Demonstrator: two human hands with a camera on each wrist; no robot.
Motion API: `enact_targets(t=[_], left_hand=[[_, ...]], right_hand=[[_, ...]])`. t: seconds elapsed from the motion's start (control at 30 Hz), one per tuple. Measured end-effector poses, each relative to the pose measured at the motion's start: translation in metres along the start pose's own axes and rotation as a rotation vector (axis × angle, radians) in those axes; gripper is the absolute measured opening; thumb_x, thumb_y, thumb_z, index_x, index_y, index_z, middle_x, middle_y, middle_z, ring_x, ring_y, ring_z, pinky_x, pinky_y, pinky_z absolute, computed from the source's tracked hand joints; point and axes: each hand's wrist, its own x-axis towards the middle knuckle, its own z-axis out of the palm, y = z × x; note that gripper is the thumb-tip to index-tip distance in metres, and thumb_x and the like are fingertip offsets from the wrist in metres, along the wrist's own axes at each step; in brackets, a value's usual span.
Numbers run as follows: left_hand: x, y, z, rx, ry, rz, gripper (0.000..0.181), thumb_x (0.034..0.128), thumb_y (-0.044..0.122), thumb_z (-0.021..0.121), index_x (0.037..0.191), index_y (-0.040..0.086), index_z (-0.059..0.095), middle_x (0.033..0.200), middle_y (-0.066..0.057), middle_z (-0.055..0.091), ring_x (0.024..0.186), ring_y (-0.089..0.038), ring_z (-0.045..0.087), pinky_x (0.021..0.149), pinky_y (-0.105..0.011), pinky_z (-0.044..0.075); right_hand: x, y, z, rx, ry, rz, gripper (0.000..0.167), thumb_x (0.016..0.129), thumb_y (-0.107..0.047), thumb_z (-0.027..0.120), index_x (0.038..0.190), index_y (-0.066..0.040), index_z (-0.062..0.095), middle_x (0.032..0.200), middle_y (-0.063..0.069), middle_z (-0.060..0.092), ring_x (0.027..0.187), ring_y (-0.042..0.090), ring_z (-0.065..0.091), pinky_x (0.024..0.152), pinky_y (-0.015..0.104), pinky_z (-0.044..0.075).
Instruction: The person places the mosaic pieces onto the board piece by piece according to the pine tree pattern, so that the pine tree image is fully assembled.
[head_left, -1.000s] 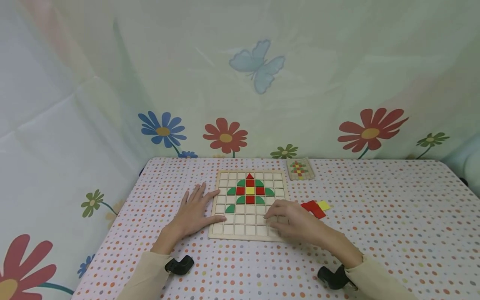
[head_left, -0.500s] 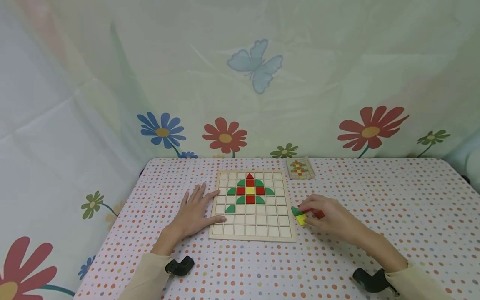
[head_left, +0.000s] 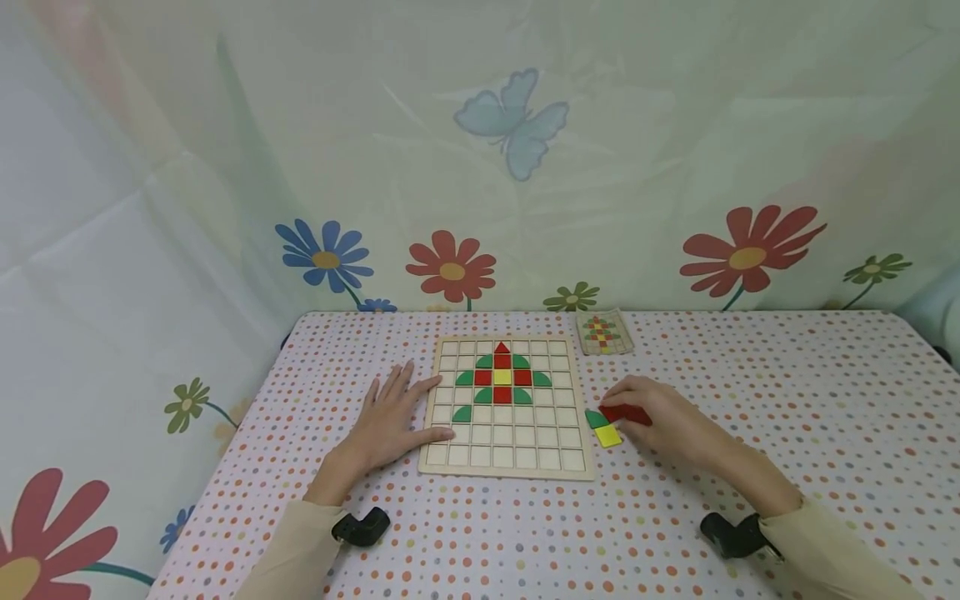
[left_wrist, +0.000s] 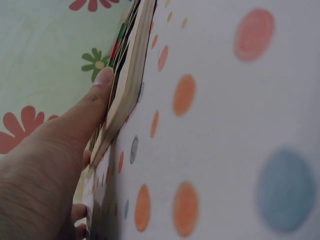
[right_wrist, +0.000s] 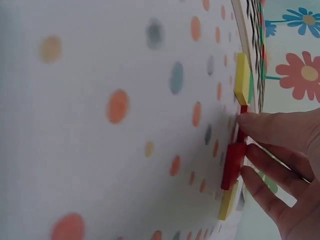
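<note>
My left hand point(head_left: 388, 425) rests with spread fingers on the left edge of a wooden grid board point(head_left: 502, 477); its thumb point(left_wrist: 104, 77) lies on the rim. Red, yellow and green tiles form a pattern on the board, with a yellow square point(head_left: 502, 377) inside it. Right of the board, my right hand point(head_left: 667, 421) pinches a red tile point(right_wrist: 243, 132) at table level between thumb and fingers. Other fingertips touch a second red tile point(right_wrist: 233, 167). Beside them lie a green tile point(head_left: 596, 419) and a yellow tile point(head_left: 608, 436); another yellow tile point(right_wrist: 228, 200) shows under the fingers.
A small pattern card point(head_left: 604, 332) lies behind the board's right corner, near the back edge of the dotted tablecloth point(head_left: 750, 375). A curtain printed with flowers and a butterfly point(head_left: 513, 123) hangs behind the table.
My right hand has moved right, from over the board to the loose tiles, uncovering the green tile and a yellow one. My left hand has stayed in place.
</note>
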Motion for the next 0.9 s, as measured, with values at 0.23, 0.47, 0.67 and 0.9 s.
enact_targets(t=[0.23,0.47,0.67,0.9], left_hand=[[0.000,0.000,0.001,-0.002,0.004,-0.003,0.092,0.0888,0.071,0.068,0.163,0.025,0.039,0.173,-0.020,0.014,0.161,-0.040,0.005,0.126,-0.065,0.003],[0.000,0.000,0.000,-0.007,-0.005,-0.003,0.092,0.0891,0.071,0.068,0.164,0.026,0.038,0.174,-0.019,0.013,0.161,-0.040,0.005,0.126,-0.064,0.002],[0.001,0.000,0.000,-0.006,-0.005,-0.003,0.092,0.0891,0.071,0.068,0.163,0.026,0.039,0.174,-0.019,0.013,0.161,-0.040,0.005,0.126,-0.065,0.003],[-0.001,-0.003,0.000,0.001,-0.009,0.000,0.092,0.0887,0.072,0.067,0.163,0.026,0.039,0.174,-0.020,0.013,0.161,-0.040,0.006,0.126,-0.065,0.003]], right_hand=[[0.006,-0.001,-0.002,-0.049,-0.005,-0.028,0.024,0.084,0.004,0.085,0.107,-0.002,0.080,0.106,0.008,0.069,0.098,0.028,0.066,0.083,0.046,0.061],[0.016,-0.002,-0.008,-0.071,-0.076,-0.041,0.025,0.083,0.003,0.085,0.108,0.000,0.080,0.099,0.004,0.068,0.086,0.017,0.059,0.074,0.036,0.058],[0.021,-0.002,-0.013,-0.010,-0.118,0.005,0.024,0.083,0.003,0.085,0.106,0.002,0.079,0.096,0.006,0.067,0.082,0.017,0.057,0.072,0.034,0.056],[0.019,-0.005,-0.007,0.034,-0.059,0.070,0.022,0.082,0.005,0.085,0.101,0.001,0.075,0.093,0.006,0.065,0.082,0.019,0.059,0.071,0.035,0.056]])
